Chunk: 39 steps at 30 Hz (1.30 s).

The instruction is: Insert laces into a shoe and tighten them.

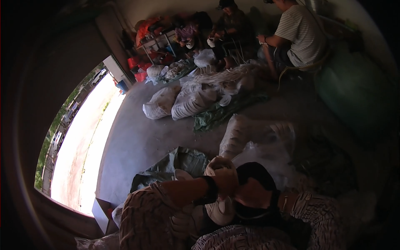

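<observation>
Low in the middle, my left hand (227, 181), with a black band on its wrist, curls over a pale woven piece (221, 210) with a rounded, hollow shape. From the right, my right hand (255, 195), with a bracelet at the wrist, meets the left one beside this piece. Its fingers look bent inward, but shadow and the left hand hide their tips. Just above my left hand stands a beige rounded piece (220, 163) with an open rim. A black rounded thing (256, 170) lies right behind my right hand; its kind is unclear.
Ahead lie clear plastic bags of stacked pale pieces (233, 137) and a green sack (179, 160). Farther off are more filled bags (193, 100) and pale strands (227, 75). Several people sit at the back, one in a striped shirt (302, 35). A bright doorway (83, 146) opens at left.
</observation>
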Each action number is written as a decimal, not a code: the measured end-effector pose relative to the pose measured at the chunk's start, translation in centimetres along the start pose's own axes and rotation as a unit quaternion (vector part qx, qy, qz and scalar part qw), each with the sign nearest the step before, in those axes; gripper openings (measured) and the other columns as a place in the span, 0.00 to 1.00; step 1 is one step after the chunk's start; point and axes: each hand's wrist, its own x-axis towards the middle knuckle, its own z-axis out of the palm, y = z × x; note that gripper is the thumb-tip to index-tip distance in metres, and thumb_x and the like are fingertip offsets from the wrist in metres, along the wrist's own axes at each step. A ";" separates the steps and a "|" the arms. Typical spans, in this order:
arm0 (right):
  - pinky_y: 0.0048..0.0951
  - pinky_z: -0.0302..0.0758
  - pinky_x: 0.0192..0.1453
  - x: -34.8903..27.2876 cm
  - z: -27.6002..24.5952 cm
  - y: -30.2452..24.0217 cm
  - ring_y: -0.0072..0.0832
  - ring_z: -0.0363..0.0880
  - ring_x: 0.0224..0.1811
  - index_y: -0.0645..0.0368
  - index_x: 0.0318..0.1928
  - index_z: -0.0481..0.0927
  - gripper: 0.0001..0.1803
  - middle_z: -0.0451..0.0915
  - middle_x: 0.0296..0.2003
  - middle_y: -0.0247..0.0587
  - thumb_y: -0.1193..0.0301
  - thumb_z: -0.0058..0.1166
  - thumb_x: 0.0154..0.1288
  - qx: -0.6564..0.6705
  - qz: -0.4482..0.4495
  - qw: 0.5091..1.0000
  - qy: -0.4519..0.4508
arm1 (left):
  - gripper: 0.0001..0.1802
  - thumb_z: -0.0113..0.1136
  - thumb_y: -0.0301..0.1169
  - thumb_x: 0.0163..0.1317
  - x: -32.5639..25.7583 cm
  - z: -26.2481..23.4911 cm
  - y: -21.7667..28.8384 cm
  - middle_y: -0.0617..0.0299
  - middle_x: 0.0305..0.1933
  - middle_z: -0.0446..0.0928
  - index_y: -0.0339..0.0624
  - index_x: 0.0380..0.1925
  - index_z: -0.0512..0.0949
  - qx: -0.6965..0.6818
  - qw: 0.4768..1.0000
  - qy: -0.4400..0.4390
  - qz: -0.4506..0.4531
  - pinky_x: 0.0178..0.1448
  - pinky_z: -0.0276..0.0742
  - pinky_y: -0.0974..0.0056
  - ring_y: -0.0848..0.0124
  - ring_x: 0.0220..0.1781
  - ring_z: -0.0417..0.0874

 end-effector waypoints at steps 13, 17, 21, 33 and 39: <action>0.34 0.76 0.39 1.6 -2.8 0.2 0.35 0.82 0.33 0.60 0.44 0.77 0.13 0.81 0.30 0.45 0.70 0.50 0.58 0.425 0.177 0.887 0.034 | 0.09 0.48 0.30 0.67 -0.9 10.3 1.8 0.66 0.36 0.74 0.37 0.38 0.75 -0.541 0.694 0.456 -0.131 0.33 0.72 0.72 0.82 0.32 0.72; 0.25 0.73 0.30 2.4 -2.7 -0.2 0.18 0.76 0.24 0.64 0.33 0.79 0.09 0.78 0.23 0.37 0.72 0.47 0.63 0.517 0.356 0.775 -0.070 | 0.15 0.52 0.37 0.62 -0.3 10.5 2.4 0.58 0.28 0.75 0.37 0.41 0.72 -0.596 0.568 0.557 -0.112 0.34 0.73 0.68 0.74 0.30 0.75; 0.22 0.67 0.27 -1.0 -10.7 4.6 0.17 0.69 0.21 0.58 0.27 0.76 0.17 0.72 0.19 0.31 0.60 0.44 0.67 0.523 0.426 0.711 0.197 | 0.19 0.44 0.42 0.65 -3.1 9.4 3.0 0.63 0.24 0.69 0.37 0.42 0.72 -0.644 0.557 0.518 -0.081 0.33 0.69 0.68 0.76 0.27 0.70; 0.24 0.70 0.22 -4.3 -8.9 6.2 0.24 0.72 0.18 0.58 0.35 0.75 0.14 0.79 0.27 0.41 0.62 0.42 0.71 0.706 0.368 0.571 0.198 | 0.10 0.44 0.25 0.65 -4.1 14.2 4.4 0.60 0.28 0.68 0.37 0.42 0.73 -0.634 0.551 0.512 -0.181 0.40 0.69 0.68 0.72 0.30 0.70; 0.19 0.72 0.28 1.8 -5.0 -1.6 0.18 0.77 0.24 0.61 0.36 0.77 0.14 0.80 0.31 0.34 0.66 0.41 0.70 0.528 0.292 0.728 -0.326 | 0.09 0.45 0.24 0.65 -4.2 14.2 4.6 0.59 0.30 0.75 0.37 0.38 0.77 -0.333 0.644 0.645 -0.242 0.41 0.71 0.66 0.71 0.34 0.75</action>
